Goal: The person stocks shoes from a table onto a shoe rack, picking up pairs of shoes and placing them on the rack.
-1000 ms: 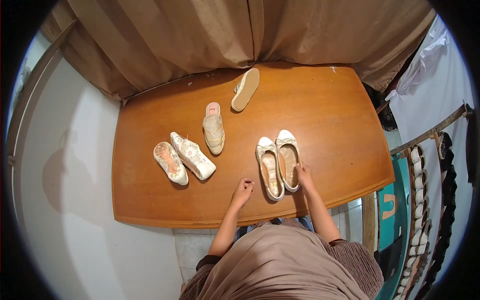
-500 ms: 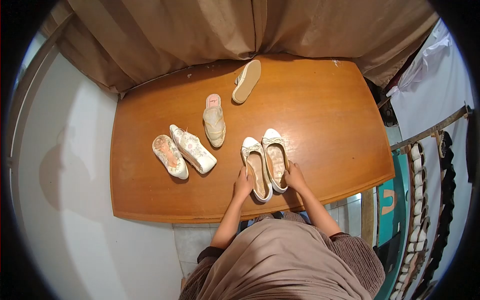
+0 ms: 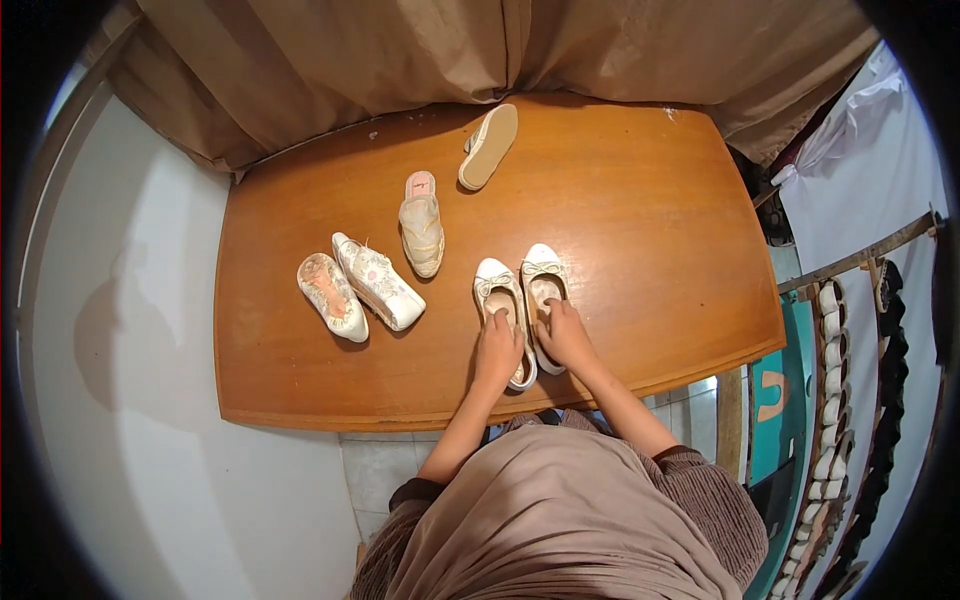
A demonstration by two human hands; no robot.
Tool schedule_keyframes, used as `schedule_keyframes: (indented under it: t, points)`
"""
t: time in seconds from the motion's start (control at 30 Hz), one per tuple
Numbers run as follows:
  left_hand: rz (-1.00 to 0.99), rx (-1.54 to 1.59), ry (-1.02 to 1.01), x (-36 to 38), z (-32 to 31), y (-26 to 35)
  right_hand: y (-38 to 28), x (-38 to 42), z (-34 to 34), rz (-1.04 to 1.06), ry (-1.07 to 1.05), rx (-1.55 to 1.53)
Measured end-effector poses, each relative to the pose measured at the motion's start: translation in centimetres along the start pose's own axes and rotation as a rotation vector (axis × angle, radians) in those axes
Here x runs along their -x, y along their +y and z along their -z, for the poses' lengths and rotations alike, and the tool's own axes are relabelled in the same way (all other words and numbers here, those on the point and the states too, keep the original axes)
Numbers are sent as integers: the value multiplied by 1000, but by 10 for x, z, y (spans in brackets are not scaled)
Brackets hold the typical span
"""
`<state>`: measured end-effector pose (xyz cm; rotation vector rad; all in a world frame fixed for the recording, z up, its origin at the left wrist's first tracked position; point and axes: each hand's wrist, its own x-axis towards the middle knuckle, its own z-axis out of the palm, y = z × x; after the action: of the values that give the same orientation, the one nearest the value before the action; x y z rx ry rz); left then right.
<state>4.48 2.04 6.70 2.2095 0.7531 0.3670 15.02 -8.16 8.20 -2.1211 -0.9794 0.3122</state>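
Two white ballet flats with small bows lie side by side near the table's front edge, toes pointing away from me. My left hand [image 3: 498, 347] is over the left flat [image 3: 493, 271], its fingers reaching down into the shoe's opening. Over the right flat [image 3: 543, 258], my right hand [image 3: 564, 334] likewise dips its fingers inside, thumb and forefinger apart. Both hands look open, though the fingertips are partly hidden in the shoes. The hands cover much of the insoles and sides.
To the left lie a floral white shoe [image 3: 378, 283] on its side and another upturned white shoe [image 3: 331, 297]. Farther back are a beige mule [image 3: 422, 232] and a shoe with its tan sole up [image 3: 489, 150]. A brown curtain [image 3: 400, 60] hangs behind the wooden table [image 3: 640, 220].
Both hands have moved from the outer sides of the ballet flats to over their openings, fingers now inside. The whole view has shifted slightly; the other shoes stay put.
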Motion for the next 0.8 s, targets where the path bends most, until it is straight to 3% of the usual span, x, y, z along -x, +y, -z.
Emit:
schedule_keyframes:
  t: [0.07, 0.13, 0.3, 0.47, 0.57, 0.6, 0.67, 0.73, 0.8]
  points:
    - [30, 57, 40, -2, -13, -2, -3, -2, -7, -80, -168, 56]
    - [74, 80, -102, -7, -16, -3, 3, -3, -17, -31, -181, 4]
    - [108, 125, -249, -13, -15, -12, -4, -1, -10, -151, -349, 184]
    - [204, 402, -376, -15, -4, -27, 5, 1, -10, -64, -322, 167]
    - [156, 643, -110, -16, -4, -37, -2, 2, -7, -78, -289, 161]
    - [153, 644, -115, -14, -2, -42, -7, 3, -4, -124, -283, 180]
    - [218, 379, 81, -8, 4, -52, -16, 3, 1, -181, -295, 186]
    - [231, 236, 112, 1, 7, -56, -17, 3, 1, -215, -439, 339]
    - [346, 194, 10, 6, 4, -63, -16, 5, 1, -187, -463, 346]
